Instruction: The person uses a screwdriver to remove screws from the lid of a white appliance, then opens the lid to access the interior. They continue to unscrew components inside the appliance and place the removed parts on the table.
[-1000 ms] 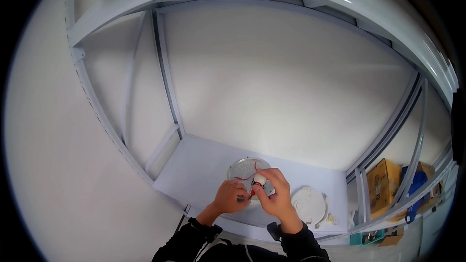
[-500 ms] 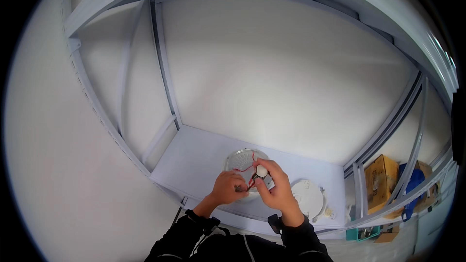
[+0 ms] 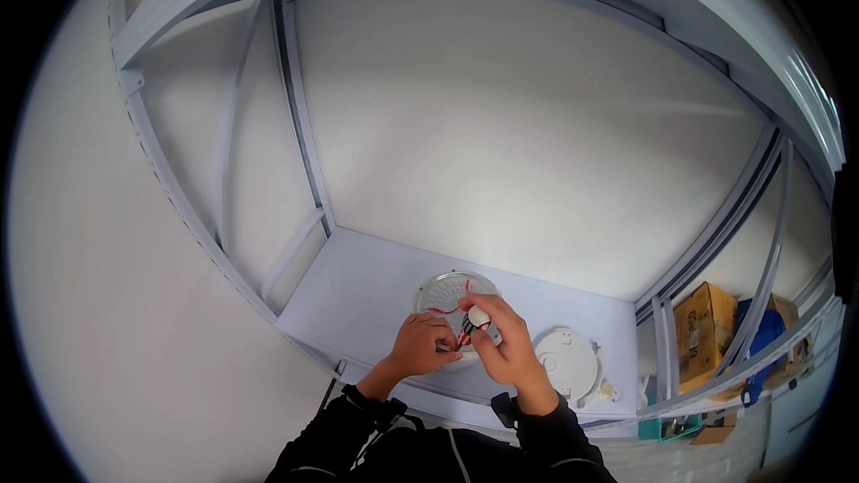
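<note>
My right hand (image 3: 506, 344) is closed around a small piece (image 3: 479, 317) with a rounded white top and dark and red parts below it. Close beside it, my left hand (image 3: 422, 345) has its thumb and fingers pinched together at the lower, narrow end of that piece. What sits between the left fingertips is too small to tell. Beneath and beyond both hands lies a round, clear, ribbed dish (image 3: 438, 294) with a pale rim. A thin red wire (image 3: 445, 310) curves over it toward the right hand, and its end is hidden.
A white round disc (image 3: 570, 363) lies on the pale tabletop (image 3: 358, 282) to the right, with a small yellowish part (image 3: 610, 392) at its edge. Grey frame posts (image 3: 309, 125) surround the table. Beyond its right side are cardboard boxes (image 3: 702, 333), blue cloth (image 3: 761, 349) and a teal bin (image 3: 671, 429).
The right hand has tilted the white-topped piece slightly and shifted a little left, closer to the left hand. More red shows below the white top. The left hand has hardly moved.
</note>
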### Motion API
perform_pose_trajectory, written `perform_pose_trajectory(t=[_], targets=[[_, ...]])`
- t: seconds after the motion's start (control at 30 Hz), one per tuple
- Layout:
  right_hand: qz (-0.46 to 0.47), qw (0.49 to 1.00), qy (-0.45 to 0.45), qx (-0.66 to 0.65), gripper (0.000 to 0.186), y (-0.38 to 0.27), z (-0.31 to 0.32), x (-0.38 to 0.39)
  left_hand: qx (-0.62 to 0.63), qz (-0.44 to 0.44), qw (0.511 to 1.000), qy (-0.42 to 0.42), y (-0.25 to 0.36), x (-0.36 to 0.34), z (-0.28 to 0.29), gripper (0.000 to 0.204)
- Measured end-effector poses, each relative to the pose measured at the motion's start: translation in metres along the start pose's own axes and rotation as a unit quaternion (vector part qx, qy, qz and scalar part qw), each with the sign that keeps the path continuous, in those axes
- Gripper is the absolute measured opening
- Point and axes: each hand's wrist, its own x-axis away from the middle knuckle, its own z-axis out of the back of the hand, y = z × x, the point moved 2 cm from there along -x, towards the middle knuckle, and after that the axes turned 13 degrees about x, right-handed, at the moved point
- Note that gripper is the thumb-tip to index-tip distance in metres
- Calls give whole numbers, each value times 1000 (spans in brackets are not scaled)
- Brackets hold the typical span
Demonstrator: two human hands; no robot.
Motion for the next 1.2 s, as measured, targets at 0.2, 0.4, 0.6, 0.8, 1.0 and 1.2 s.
perform_pose_trajectory(t=[0.2,0.4,0.6,0.8,1.0,1.2], targets=[[-13,996,18,91,60,-15,-2,-2,-19,-13,999,25,-5,1,-5,25],[-99,993,62,-35,60,6,-8,8,-9,-3,1000,9,1,0,-4,26],[28,991,66,116,58,-11,-4,-3,-31,-20,999,27,-3,2,-6,28],[-46,993,70,87,59,5,-5,9,-36,-3,999,11,4,1,-4,32],[-49,994,86,53,65,10,-9,9,-56,-21,998,28,2,-1,-8,31],[-67,990,59,113,52,0,-1,8,-65,-26,997,33,6,-2,-9,34]])
